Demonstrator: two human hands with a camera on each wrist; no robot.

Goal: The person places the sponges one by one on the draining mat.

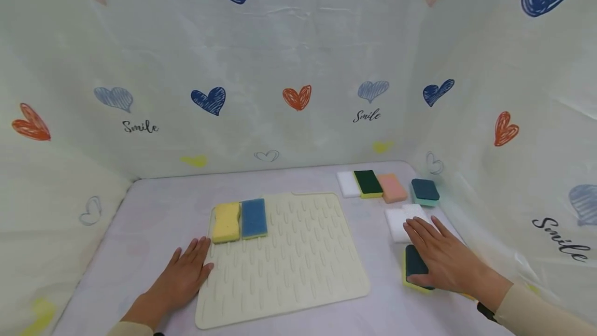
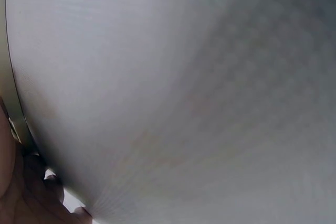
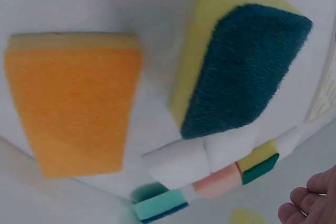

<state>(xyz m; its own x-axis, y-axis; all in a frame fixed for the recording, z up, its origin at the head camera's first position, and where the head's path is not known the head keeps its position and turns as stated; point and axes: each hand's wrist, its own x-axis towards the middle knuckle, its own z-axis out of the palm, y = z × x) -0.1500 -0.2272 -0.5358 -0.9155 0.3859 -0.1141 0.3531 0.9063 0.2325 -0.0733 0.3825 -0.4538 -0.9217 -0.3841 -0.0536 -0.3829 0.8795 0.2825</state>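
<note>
My left hand (image 1: 184, 276) rests on the table at the left edge of a cream ridged mat (image 1: 289, 274), fingers straight. Near its fingertips, a yellow sponge (image 1: 226, 223) and a blue-topped sponge (image 1: 254, 219) lie side by side on the mat's upper left. My right hand (image 1: 443, 253), its fingers extended, is over a yellow sponge with a dark teal scouring side (image 1: 415, 261) and white sponges (image 1: 398, 223). It appears to grip nothing; the right wrist view shows the teal-sided sponge (image 3: 247, 72) apart from the fingers (image 3: 315, 195). The left wrist view is mostly blurred.
An orange sponge (image 3: 73, 108) lies beside the teal-sided one, mostly hidden in the head view. Farther back are a white sponge (image 1: 347, 184), a green-and-yellow sponge (image 1: 368, 183), a pink sponge (image 1: 392, 187) and a teal sponge (image 1: 425, 191). Heart-printed sheeting (image 1: 261, 56) surrounds the table.
</note>
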